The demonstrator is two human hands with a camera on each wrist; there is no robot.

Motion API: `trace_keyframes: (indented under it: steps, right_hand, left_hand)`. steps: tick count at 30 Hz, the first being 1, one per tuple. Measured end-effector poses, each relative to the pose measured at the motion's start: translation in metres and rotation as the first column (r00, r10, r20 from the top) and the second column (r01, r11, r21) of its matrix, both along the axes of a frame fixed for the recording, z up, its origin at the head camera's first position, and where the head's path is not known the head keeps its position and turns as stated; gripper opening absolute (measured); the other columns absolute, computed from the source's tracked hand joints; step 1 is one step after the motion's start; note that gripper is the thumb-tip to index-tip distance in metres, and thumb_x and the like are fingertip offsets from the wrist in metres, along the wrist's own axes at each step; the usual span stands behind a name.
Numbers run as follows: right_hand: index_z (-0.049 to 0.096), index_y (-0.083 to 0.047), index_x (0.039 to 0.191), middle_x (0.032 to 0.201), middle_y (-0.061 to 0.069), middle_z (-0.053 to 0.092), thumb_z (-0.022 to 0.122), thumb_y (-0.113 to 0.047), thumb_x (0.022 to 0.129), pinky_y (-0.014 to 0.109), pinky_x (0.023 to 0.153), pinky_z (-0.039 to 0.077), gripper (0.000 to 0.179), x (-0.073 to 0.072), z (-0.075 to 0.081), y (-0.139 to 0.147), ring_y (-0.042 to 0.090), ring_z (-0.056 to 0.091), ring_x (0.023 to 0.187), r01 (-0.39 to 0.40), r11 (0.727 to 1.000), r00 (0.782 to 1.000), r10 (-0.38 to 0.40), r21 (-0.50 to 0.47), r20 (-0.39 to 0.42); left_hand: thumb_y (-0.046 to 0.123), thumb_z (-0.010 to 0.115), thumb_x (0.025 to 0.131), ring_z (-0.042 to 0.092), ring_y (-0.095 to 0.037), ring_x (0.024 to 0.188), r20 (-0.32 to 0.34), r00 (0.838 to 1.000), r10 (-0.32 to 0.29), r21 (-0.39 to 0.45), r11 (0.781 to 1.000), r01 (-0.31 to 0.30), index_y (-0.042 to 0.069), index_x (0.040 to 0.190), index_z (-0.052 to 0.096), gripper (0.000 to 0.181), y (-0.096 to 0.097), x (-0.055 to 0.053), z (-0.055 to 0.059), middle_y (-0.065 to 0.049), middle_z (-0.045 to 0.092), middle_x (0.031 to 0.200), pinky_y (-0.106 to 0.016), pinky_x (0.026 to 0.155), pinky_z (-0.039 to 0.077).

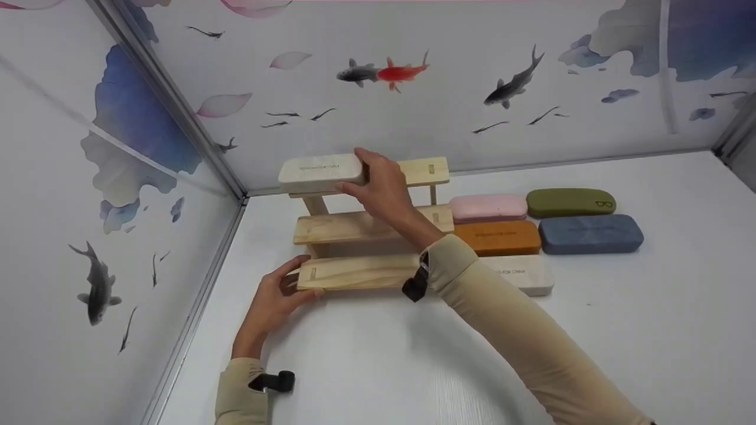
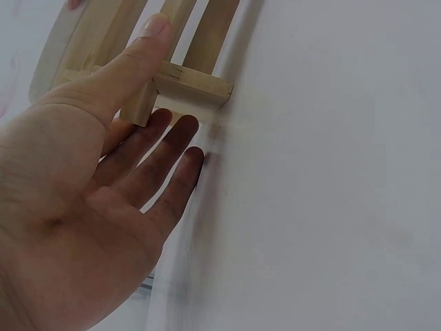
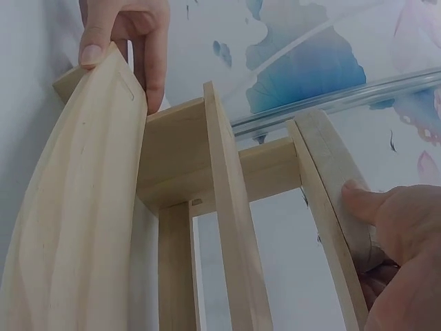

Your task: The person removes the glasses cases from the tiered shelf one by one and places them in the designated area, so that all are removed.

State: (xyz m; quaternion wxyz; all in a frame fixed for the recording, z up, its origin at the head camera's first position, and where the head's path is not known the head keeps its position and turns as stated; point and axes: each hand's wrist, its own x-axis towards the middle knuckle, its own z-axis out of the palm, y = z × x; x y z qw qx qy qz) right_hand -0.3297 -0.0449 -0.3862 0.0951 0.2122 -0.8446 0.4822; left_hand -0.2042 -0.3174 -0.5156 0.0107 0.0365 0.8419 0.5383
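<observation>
A three-tier wooden rack [image 1: 354, 273] stands on the white table. My left hand [image 1: 276, 300] holds the left end of its lowest shelf. In the left wrist view the thumb [image 2: 134, 58] lies along the wood, the fingers on the other side. On the left part of the top shelf sits a whitish glasses case [image 1: 322, 170] with small lettering. Its right end is gripped by my right hand [image 1: 381, 186], thumb at the front and fingers behind. Seen from the right wrist, the case [image 3: 331, 155] lies flat along the shelf board.
Right of the rack lie several glasses cases: pink [image 1: 489, 208], olive green [image 1: 570, 202], orange [image 1: 499, 237], blue-grey [image 1: 590, 234] and white [image 1: 534, 275], the last partly behind my right sleeve. Walls printed with fish stand behind and to the left [image 1: 142, 147].
</observation>
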Motion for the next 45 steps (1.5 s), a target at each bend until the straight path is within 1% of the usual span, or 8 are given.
trace_keyframes:
  steps: [7, 11, 15, 18, 21, 26, 35, 45]
  right_hand:
    - [0.053, -0.007, 0.16, 0.137, 0.014, 0.072, 0.085, -0.029, 0.097, 0.037, 0.095, 0.058, 0.075, -0.003, -0.004, 0.02, 0.022, 0.07, 0.11, -0.004, 1.0, 0.998, 0.004, -0.013, -0.056]
    - [0.056, -0.007, 0.157, 0.115, 0.013, 0.074, 0.087, -0.029, 0.095, 0.032, 0.081, 0.052, 0.072, -0.004, -0.006, 0.037, 0.019, 0.064, 0.092, -0.013, 1.0, 0.997, 0.011, -0.017, -0.081]
    - [0.056, -0.007, 0.158, 0.1, 0.011, 0.07, 0.088, -0.029, 0.094, 0.03, 0.077, 0.047, 0.074, -0.002, -0.009, 0.054, 0.017, 0.058, 0.084, -0.035, 0.999, 0.995, 0.031, -0.031, -0.1]
    - [0.055, -0.008, 0.158, 0.105, 0.009, 0.071, 0.088, -0.028, 0.094, 0.027, 0.083, 0.055, 0.075, 0.003, -0.011, 0.068, 0.015, 0.068, 0.091, -0.063, 0.996, 0.992, 0.057, -0.056, -0.112]
    - [0.055, -0.008, 0.158, 0.122, 0.01, 0.074, 0.088, -0.025, 0.093, 0.028, 0.097, 0.062, 0.075, 0.011, -0.013, 0.08, 0.016, 0.076, 0.111, -0.102, 0.99, 0.99, 0.091, -0.095, -0.111]
    - [0.054, -0.01, 0.159, 0.145, 0.01, 0.069, 0.089, -0.023, 0.092, 0.027, 0.111, 0.056, 0.076, 0.025, -0.018, 0.099, 0.018, 0.068, 0.134, -0.124, 0.982, 0.99, 0.113, -0.146, -0.081]
    - [0.055, -0.012, 0.159, 0.161, 0.007, 0.058, 0.091, -0.019, 0.09, 0.027, 0.109, 0.055, 0.078, 0.051, -0.025, 0.147, 0.022, 0.056, 0.149, -0.118, 0.979, 0.991, 0.107, -0.164, -0.076]
    - [0.058, -0.013, 0.156, 0.156, 0.016, 0.061, 0.092, -0.008, 0.087, 0.021, 0.105, 0.056, 0.077, 0.072, -0.037, 0.203, 0.03, 0.061, 0.145, -0.111, 0.963, 0.994, 0.109, -0.244, -0.022]
  left_hand:
    - [0.025, 0.096, 0.085, 0.067, -0.031, 0.137, -0.001, 1.0, -0.002, -0.01, 1.0, 0.001, 0.016, 0.159, 0.055, 0.085, 0.002, 0.0, 0.001, -0.012, 0.059, 0.157, -0.03, 0.105, 0.06]
    - [0.025, 0.096, 0.085, 0.066, -0.03, 0.137, 0.008, 1.0, 0.001, -0.017, 1.0, -0.001, 0.019, 0.158, 0.056, 0.084, 0.002, 0.0, 0.001, -0.01, 0.058, 0.157, -0.03, 0.105, 0.06]
    - [0.024, 0.096, 0.085, 0.066, -0.03, 0.137, 0.007, 1.0, 0.007, -0.018, 1.0, -0.007, 0.018, 0.159, 0.055, 0.085, 0.001, 0.0, 0.002, -0.01, 0.059, 0.157, -0.03, 0.106, 0.06]
    - [0.023, 0.096, 0.085, 0.065, -0.03, 0.138, 0.005, 1.0, 0.01, -0.013, 1.0, -0.01, 0.016, 0.159, 0.055, 0.085, 0.001, 0.0, 0.002, -0.01, 0.06, 0.157, -0.029, 0.105, 0.06]
    - [0.021, 0.095, 0.086, 0.065, -0.032, 0.139, 0.006, 1.0, -0.001, 0.005, 1.0, 0.0, 0.014, 0.16, 0.054, 0.085, 0.001, 0.0, 0.001, -0.011, 0.06, 0.158, -0.027, 0.102, 0.06]
    - [0.016, 0.094, 0.087, 0.065, -0.034, 0.138, 0.006, 1.0, -0.017, 0.037, 0.999, 0.017, 0.012, 0.16, 0.053, 0.084, 0.0, 0.001, 0.001, -0.012, 0.057, 0.16, -0.024, 0.099, 0.06]
    - [0.023, 0.093, 0.088, 0.065, -0.032, 0.138, 0.022, 1.0, -0.02, 0.015, 1.0, 0.019, 0.018, 0.161, 0.052, 0.084, 0.001, 0.0, 0.002, -0.01, 0.055, 0.161, -0.023, 0.101, 0.06]
    - [0.027, 0.093, 0.089, 0.064, -0.033, 0.139, 0.022, 0.999, -0.028, -0.008, 1.0, 0.028, 0.021, 0.161, 0.05, 0.084, 0.0, 0.002, 0.0, -0.01, 0.057, 0.159, -0.023, 0.099, 0.06]
